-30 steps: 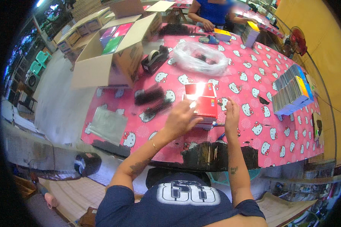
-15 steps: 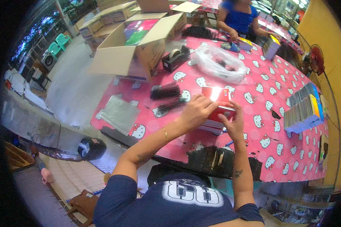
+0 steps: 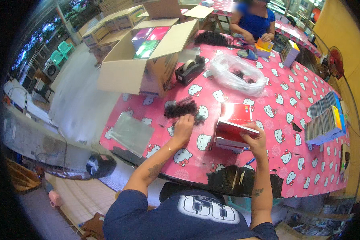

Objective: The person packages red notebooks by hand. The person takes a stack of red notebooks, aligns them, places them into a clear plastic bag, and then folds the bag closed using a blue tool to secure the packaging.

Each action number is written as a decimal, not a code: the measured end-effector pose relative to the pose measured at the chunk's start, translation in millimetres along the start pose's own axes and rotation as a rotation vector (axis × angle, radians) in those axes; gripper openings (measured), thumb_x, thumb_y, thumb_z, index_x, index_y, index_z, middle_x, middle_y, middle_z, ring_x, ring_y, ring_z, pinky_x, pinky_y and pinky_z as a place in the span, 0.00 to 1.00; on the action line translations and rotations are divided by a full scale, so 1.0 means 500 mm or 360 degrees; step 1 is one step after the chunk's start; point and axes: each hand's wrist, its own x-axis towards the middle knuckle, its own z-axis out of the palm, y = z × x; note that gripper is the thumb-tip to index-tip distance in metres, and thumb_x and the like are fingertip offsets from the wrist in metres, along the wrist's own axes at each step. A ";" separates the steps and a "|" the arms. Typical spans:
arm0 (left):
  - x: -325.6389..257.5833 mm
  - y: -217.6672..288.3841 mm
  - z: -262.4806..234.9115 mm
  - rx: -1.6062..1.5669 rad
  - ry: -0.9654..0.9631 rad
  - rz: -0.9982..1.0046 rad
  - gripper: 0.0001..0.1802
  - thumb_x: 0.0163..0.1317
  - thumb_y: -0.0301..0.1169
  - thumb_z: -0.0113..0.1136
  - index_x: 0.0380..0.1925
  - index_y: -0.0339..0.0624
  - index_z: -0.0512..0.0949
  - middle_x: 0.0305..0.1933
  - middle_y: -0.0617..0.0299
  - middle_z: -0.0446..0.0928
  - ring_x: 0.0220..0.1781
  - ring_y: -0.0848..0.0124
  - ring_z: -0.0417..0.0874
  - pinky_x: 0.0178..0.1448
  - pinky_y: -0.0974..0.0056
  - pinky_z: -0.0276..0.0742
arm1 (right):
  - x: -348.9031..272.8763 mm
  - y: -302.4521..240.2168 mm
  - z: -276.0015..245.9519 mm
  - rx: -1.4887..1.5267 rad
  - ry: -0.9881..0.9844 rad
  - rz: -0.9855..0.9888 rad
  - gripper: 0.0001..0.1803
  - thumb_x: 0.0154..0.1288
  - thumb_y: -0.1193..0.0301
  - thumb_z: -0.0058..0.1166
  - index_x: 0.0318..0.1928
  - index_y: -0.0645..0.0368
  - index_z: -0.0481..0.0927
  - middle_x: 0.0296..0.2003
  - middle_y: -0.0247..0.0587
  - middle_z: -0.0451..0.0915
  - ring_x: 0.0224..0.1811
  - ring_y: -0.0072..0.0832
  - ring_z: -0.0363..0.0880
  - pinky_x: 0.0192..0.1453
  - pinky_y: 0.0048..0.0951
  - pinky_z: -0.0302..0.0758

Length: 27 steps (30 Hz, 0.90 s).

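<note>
Clear plastic sheet [image 3: 133, 134]: flat on the pink cloth [image 3: 200, 166], to the left of the left hand and apart from it.
Black coils [image 3: 181, 108]: in a heap just to the far side of the left hand; longest from left to right, with the right end a little farther off.
Left hand [image 3: 184, 127]: at the near edge of the coils, with fingertips close together; cannot tell if pinched on a coil or only touching.
Gap: bare cloth between coils and pad, with coils on the left, pad on the right.
Red pad [image 3: 235, 131]: on top of a stack [image 3: 228, 145], to the right of the left hand; tipped up, with the long edge from left to right and the right end a bit nearer.
Right hand [image 3: 257, 140]: clamped on the right end of the red pad; much nearer to it than the left hand.
Book rows [image 3: 322, 124]: far over to the right, well apart from both hands.
</note>
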 end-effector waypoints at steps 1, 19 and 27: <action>0.007 0.002 -0.019 -0.0001 0.0066 -0.0039 0.11 0.63 0.33 0.61 0.41 0.40 0.76 0.36 0.56 0.74 0.39 0.57 0.78 0.43 0.54 0.77 | 0.002 -0.008 0.006 -0.0001 0.0020 -0.0005 0.17 0.61 0.84 0.62 0.51 0.61 0.80 0.42 0.34 0.83 0.44 0.18 0.80 0.49 0.25 0.78; 0.089 0.189 -0.264 -0.1140 0.0424 -0.0084 0.15 0.71 0.29 0.55 0.55 0.36 0.78 0.34 0.57 0.80 0.33 0.71 0.78 0.37 0.64 0.75 | 0.001 0.011 -0.009 0.0030 0.0063 -0.0078 0.12 0.64 0.82 0.62 0.48 0.62 0.82 0.40 0.30 0.83 0.44 0.16 0.78 0.51 0.22 0.75; 0.095 0.183 -0.252 -0.1031 0.0315 0.0193 0.13 0.63 0.26 0.65 0.48 0.39 0.84 0.34 0.54 0.81 0.31 0.65 0.81 0.35 0.64 0.77 | 0.000 0.005 -0.013 0.0003 0.0013 -0.0099 0.16 0.66 0.82 0.59 0.54 0.61 0.82 0.45 0.34 0.84 0.47 0.18 0.79 0.53 0.24 0.76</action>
